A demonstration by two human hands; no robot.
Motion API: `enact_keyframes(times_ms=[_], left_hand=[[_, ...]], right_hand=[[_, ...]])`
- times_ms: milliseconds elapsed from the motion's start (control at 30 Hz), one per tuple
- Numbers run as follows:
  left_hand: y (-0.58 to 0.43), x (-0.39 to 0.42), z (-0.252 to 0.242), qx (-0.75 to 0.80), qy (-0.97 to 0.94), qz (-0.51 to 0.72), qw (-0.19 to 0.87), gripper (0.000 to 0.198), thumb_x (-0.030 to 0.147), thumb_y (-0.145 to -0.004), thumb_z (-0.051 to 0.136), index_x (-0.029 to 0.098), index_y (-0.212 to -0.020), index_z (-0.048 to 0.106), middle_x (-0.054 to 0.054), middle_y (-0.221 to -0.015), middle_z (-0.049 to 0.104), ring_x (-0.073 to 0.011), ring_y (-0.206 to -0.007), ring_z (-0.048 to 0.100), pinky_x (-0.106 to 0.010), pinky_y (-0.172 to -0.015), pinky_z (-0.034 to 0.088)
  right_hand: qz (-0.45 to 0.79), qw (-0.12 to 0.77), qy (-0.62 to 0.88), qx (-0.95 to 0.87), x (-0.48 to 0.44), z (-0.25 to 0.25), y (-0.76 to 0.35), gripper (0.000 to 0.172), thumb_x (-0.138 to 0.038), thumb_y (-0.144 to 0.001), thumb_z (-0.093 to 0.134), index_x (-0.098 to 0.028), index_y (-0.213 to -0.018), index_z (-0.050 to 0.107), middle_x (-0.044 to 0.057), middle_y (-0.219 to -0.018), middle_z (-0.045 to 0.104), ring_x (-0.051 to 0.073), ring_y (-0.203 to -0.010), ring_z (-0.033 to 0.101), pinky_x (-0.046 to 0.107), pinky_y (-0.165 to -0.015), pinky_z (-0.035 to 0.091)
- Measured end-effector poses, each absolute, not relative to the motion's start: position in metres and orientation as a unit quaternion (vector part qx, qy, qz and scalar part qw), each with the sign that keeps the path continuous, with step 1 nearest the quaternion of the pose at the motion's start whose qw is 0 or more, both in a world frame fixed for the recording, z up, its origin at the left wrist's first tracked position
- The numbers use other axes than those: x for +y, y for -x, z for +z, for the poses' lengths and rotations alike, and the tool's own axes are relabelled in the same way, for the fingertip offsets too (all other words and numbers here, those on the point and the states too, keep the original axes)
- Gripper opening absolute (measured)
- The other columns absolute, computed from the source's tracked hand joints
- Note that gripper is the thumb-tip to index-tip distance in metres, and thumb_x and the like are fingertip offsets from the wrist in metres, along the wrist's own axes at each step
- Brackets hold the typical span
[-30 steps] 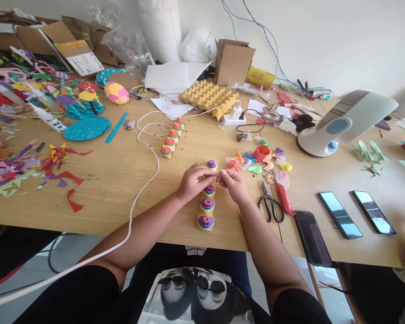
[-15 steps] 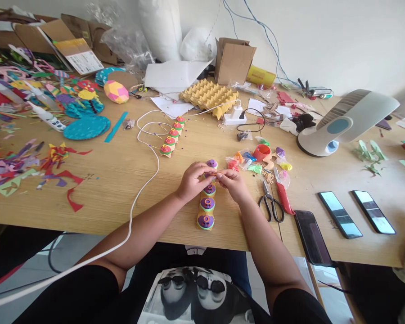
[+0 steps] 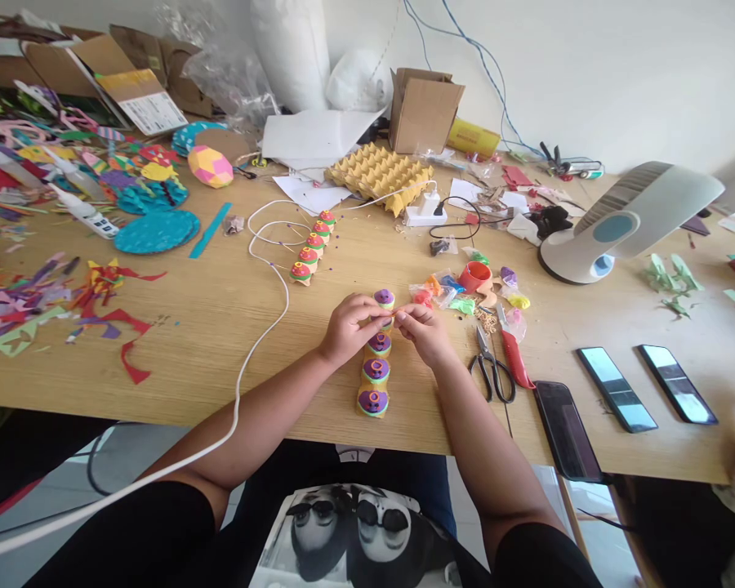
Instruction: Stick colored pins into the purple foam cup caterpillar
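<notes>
A wooden table (image 3: 220, 327) is carrying a row of purple-topped cups (image 3: 375, 371) near its front edge, with scissors (image 3: 493, 377) and three phones (image 3: 616, 401) lying to the right. A yellow egg tray (image 3: 378, 173) and a white fan (image 3: 625, 224) are sitting farther back, and paper scraps (image 3: 30, 310) are littering the left side.

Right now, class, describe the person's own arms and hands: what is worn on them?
The left hand and right hand are bare: no gloves, rings or watch show. The forearms are uncovered up to the black left sleeve and black right sleeve.
</notes>
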State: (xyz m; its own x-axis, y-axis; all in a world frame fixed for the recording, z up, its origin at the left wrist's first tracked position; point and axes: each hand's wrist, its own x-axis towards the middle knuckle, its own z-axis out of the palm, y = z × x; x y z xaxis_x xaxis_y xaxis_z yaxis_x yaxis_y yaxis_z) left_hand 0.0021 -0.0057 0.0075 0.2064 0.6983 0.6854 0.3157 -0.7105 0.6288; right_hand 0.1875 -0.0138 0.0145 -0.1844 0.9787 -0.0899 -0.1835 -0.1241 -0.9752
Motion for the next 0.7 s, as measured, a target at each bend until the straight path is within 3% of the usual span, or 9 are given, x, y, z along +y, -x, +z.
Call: enact_keyframes(times_ms=[233, 433, 567, 700], left_hand=[[-0.0016, -0.0061, 0.0074, 0.333, -0.752, 0.538, 0.185, 0.009, 0.028, -0.089, 0.071, 0.023, -0.096, 0.076, -0.003, -0.089, 0.071, -0.0156, -0.086, 0.065, -0.032, -0.082, 0.054], [-0.0021, -0.0069, 0.0067, 0.347, -0.75, 0.522, 0.212, 0.018, 0.031, -0.094, 0.065, 0.024, -0.107, 0.076, -0.005, -0.097, 0.073, -0.0166, -0.092, 0.066, -0.032, -0.082, 0.054], [-0.0032, -0.0071, 0.0048, 0.35, -0.734, 0.531, 0.24, 0.02, 0.034, -0.091, 0.069, 0.023, -0.106, 0.075, -0.006, -0.096, 0.073, -0.0158, -0.086, 0.065, -0.028, -0.07, 0.052], [-0.0033, -0.006, 0.0027, 0.351, -0.73, 0.528, 0.254, 0.023, 0.036, -0.087, 0.073, 0.022, -0.106, 0.074, -0.006, -0.096, 0.074, -0.0163, -0.087, 0.065, -0.028, -0.072, 0.053]], right_hand=[[0.626, 0.481, 0.428, -0.441, -0.0144, 0.0149, -0.1857, 0.041, -0.055, -0.064, 0.086, -0.02, -0.075, 0.068, -0.003, -0.065, 0.06, 0.007, -0.055, 0.042, 0.023, -0.051, 0.031], [0.636, 0.48, 0.427, -0.428, -0.0143, 0.0154, -0.1848, 0.042, -0.054, -0.062, 0.088, -0.019, -0.077, 0.07, -0.003, -0.065, 0.061, 0.007, -0.055, 0.043, 0.023, -0.052, 0.031], [0.637, 0.488, 0.418, -0.426, -0.0145, 0.0156, -0.1852, 0.04, -0.052, -0.064, 0.087, -0.019, -0.076, 0.069, -0.003, -0.065, 0.06, 0.007, -0.055, 0.042, 0.023, -0.051, 0.029], [0.637, 0.493, 0.413, -0.424, -0.0145, 0.0144, -0.1861, 0.039, -0.052, -0.067, 0.086, -0.019, -0.076, 0.067, -0.002, -0.066, 0.061, 0.006, -0.055, 0.043, 0.022, -0.051, 0.029]])
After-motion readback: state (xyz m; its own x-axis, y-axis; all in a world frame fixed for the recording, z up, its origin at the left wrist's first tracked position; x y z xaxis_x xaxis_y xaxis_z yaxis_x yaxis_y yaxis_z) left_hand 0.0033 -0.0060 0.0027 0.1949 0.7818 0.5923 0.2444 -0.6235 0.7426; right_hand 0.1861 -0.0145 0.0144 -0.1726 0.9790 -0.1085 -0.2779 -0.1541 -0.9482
